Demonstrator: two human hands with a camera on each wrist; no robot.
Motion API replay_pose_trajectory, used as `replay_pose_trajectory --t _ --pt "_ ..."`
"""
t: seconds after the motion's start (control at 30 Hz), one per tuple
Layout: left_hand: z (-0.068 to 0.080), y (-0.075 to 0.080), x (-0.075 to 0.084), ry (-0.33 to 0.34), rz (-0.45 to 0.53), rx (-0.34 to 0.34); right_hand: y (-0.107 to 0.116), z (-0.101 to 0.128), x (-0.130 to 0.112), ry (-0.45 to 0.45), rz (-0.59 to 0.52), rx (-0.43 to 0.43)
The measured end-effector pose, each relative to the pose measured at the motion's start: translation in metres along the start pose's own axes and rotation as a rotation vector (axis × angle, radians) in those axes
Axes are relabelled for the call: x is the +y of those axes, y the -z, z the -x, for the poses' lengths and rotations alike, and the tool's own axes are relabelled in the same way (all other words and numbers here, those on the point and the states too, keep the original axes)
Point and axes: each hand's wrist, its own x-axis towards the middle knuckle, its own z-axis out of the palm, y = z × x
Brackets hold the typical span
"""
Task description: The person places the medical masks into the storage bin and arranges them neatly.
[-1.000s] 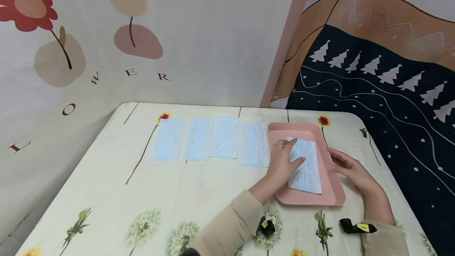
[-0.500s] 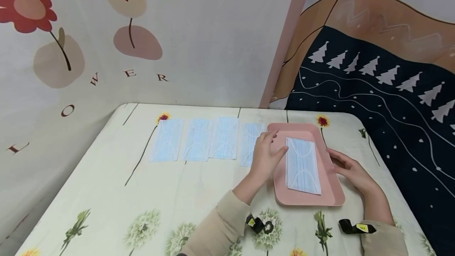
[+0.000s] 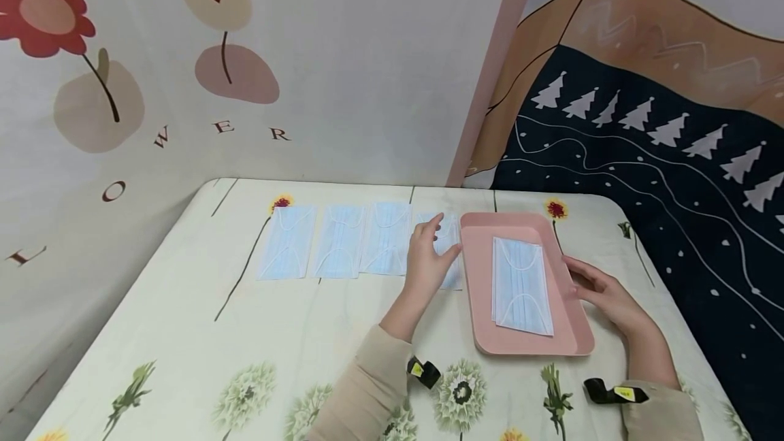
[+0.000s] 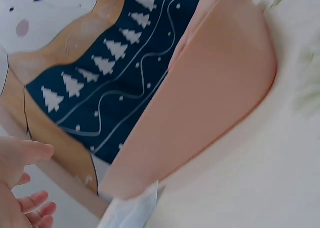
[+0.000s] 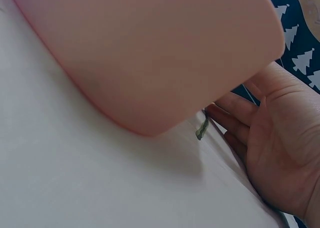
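On the flowered table (image 3: pixel 184 318) sits a pink tray (image 3: pixel 566 339) holding one blue mask (image 3: pixel 519 284). The right hand (image 3: pixel 603 295) lies spread against the tray's right rim. The left hand (image 3: pixel 429 260), fingers relaxed, rests on the nearest loose mask (image 3: pixel 450 237) beside the tray.

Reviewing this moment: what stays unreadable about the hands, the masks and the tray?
- Head view: the left hand covers most of the fourth face mask, so any grip on it is hidden.
- Left wrist view: that hand is cut off by the edge.
- Right wrist view: the pink tray is blurred; whether the right hand touches it is unclear.
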Motion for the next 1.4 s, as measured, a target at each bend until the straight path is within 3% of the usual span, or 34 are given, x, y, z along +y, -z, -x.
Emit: replay_pose_trajectory --t 0.23,0.57,0.8,1.4 --pt "-0.006 0.012 -0.018 0.094 -0.033 -0.003 0.000 -0.001 -0.001 -0.004 0.009 0.004" --pt "-0.009 0.014 -0.040 0.195 -0.053 -0.026 0.000 -0.001 -0.001 -0.023 0.016 0.007" --pt "-0.008 0.010 -0.053 0.214 -0.115 -0.068 0.000 -0.001 -0.001 -0.025 0.012 0.002" --pt "-0.013 0.001 -0.052 0.263 -0.302 -0.089 0.000 0.000 0.001 -0.033 0.014 0.019"
